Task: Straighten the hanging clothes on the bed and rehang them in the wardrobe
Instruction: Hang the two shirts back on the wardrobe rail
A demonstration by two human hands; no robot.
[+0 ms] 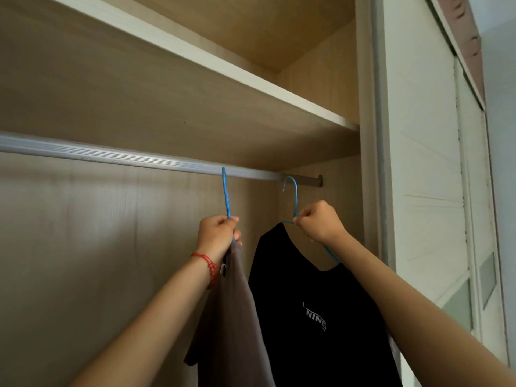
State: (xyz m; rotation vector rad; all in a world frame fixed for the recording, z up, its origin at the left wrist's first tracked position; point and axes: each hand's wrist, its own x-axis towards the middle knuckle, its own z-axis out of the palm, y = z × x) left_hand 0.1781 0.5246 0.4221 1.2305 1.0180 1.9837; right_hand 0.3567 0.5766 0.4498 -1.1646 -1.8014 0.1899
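Two blue hangers [226,195] pinched in fingers [303,216] below the rail [125,156].

Red string bracelet [208,264], sliding door [430,169]

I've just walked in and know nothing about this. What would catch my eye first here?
Two raised hands, each gripping a blue hanger just under the silver wardrobe rail: the left hand holds a brownish garment, the right hand a black T-shirt with white lettering. A red string bracelet circles the left wrist.
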